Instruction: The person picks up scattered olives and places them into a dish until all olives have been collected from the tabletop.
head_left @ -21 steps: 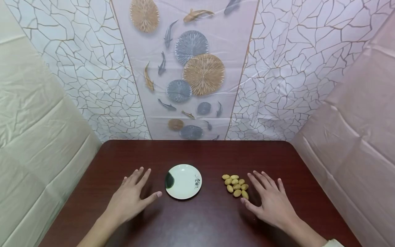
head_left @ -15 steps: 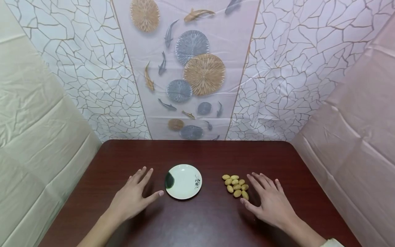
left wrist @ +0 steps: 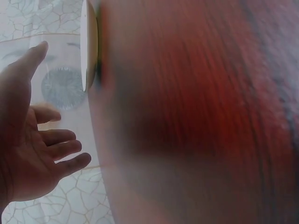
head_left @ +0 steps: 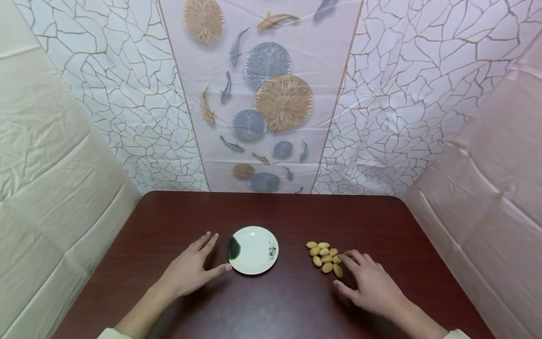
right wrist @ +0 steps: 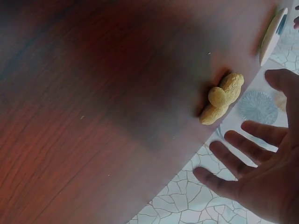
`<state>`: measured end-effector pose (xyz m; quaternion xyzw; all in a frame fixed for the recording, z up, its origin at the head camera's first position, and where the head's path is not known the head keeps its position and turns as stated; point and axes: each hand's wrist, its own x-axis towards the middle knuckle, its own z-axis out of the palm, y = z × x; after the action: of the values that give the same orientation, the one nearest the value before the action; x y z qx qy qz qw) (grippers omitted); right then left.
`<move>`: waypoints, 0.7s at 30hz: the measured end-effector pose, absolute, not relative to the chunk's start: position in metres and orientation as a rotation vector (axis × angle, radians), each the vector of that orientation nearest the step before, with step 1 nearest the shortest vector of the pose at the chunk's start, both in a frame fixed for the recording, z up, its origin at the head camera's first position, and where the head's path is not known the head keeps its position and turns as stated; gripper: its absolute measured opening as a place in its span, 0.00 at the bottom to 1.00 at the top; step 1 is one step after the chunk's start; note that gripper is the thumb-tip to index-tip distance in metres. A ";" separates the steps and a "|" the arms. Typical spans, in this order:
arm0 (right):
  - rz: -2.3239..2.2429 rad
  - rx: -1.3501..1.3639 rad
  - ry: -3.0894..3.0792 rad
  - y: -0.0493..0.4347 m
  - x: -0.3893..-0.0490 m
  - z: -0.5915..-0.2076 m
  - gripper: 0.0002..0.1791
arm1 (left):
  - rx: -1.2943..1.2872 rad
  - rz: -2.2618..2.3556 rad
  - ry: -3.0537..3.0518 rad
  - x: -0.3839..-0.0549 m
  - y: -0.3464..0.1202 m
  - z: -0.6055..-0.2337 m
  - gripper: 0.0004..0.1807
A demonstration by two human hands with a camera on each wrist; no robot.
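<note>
A small white plate [head_left: 254,249] with a dark green patch at its left and a little floral print lies mid-table. My left hand [head_left: 188,270] is just left of it, fingers extended, thumb tip right at the rim. On the right lies a cluster of several wrinkled, yellow-green oval pieces [head_left: 327,267], like preserved olives. My right hand [head_left: 374,287] hovers beside that cluster, its index fingertip overlapping the rightmost pieces and its thumb held apart. In the right wrist view, the fingers [right wrist: 233,158] are loosely bent with nothing between them, near the wrinkled pieces [right wrist: 232,87].
The dark red-brown wooden table [head_left: 271,308] has rounded far corners. Behind it hangs a patterned cloth [head_left: 271,155] with fish and round leaves. Pale padded fabric walls rise on the left [head_left: 55,197] and right [head_left: 491,188].
My left hand has moved right, bringing its thumb to the plate's rim. The right hand has drawn slightly nearer to me, its fingers bending more. Plate and oval pieces stay in place.
</note>
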<state>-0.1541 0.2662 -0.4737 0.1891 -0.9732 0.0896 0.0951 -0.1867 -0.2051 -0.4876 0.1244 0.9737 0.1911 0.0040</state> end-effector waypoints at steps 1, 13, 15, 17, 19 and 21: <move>0.268 0.568 -2.888 0.267 -0.154 -0.474 0.32 | 0.397 0.606 3.047 -0.187 -0.204 -0.487 0.61; 0.337 0.662 -2.982 0.273 -0.157 -0.480 0.18 | 0.416 0.627 2.974 -0.195 -0.195 -0.494 0.63; 0.351 0.695 -2.966 0.274 -0.158 -0.482 0.17 | 0.413 0.641 2.952 -0.195 -0.193 -0.495 0.63; 0.361 0.726 -2.945 0.275 -0.158 -0.484 0.17 | 0.416 0.655 2.935 -0.195 -0.190 -0.495 0.63; 0.367 0.750 -2.924 0.276 -0.158 -0.486 0.16 | 0.425 0.670 2.926 -0.196 -0.188 -0.496 0.63; 0.373 0.766 -2.913 0.277 -0.158 -0.487 0.16 | 0.433 0.677 2.922 -0.197 -0.186 -0.496 0.63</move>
<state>-0.1576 0.2767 -0.4873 0.2521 -0.9584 0.1227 0.0531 -0.1974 -0.1861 -0.4961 0.1426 0.9627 0.2230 0.0556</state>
